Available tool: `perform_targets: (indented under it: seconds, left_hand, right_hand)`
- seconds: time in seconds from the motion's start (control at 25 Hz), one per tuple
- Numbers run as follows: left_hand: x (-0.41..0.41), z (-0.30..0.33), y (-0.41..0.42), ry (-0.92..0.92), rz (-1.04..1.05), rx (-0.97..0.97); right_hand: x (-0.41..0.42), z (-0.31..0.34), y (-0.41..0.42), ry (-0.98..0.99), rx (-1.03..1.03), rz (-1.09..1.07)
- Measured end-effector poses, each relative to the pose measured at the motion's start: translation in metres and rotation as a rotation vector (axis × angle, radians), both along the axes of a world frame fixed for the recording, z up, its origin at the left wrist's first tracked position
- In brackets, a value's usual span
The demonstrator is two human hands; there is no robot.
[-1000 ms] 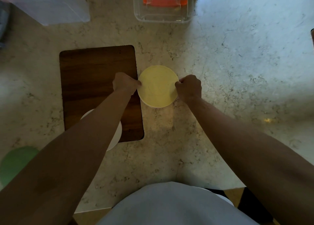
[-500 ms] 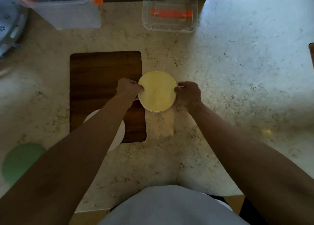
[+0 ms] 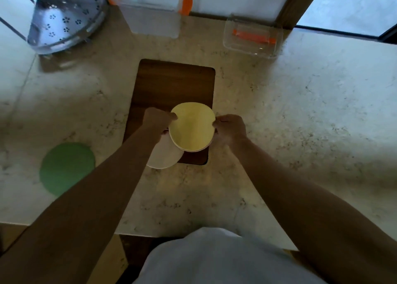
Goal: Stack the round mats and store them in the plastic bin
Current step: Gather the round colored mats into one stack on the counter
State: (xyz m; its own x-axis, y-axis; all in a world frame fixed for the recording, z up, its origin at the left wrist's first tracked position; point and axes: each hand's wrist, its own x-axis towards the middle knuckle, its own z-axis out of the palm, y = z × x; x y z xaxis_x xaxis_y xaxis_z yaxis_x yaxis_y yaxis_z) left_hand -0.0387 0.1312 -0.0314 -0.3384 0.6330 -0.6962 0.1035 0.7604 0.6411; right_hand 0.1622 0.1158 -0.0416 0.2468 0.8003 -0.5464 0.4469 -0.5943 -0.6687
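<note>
A small stack of round mats with a yellow one on top [image 3: 191,126] is held above the dark wooden board [image 3: 171,84]. My left hand [image 3: 158,118] pinches its left rim and my right hand [image 3: 231,128] pinches its right rim. A white round mat [image 3: 166,156] lies below the stack, half on the board's near edge and partly under my left forearm. A green round mat [image 3: 67,169] lies flat on the counter at the left. The clear plastic bin with orange latches [image 3: 152,19] stands at the back of the counter.
A clear lid with an orange handle [image 3: 252,38] lies at the back right. A perforated metal colander [image 3: 64,22] rests at the back left. The marble counter [image 3: 311,122] stretches to the right; its near edge runs just in front of my body.
Both hands carried the yellow-topped stack left, from the counter beside the board to over the board's near right part, above the white mat. The view tilted up, showing the bin and colander.
</note>
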Motion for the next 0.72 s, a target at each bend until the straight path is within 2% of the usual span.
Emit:
perform_targets:
  seconds: [0.32,0.72]
  left_hand:
    - [-0.06,0.0,-0.054,0.061,0.085,0.007]
    - [-0.084,-0.017,-0.069,0.182,0.058,0.056]
  right_hand:
    - [-0.064,-0.009,-0.041,-0.042,-0.007,0.169]
    - [-0.086,-0.019,-0.042,-0.058,-0.037,0.136]
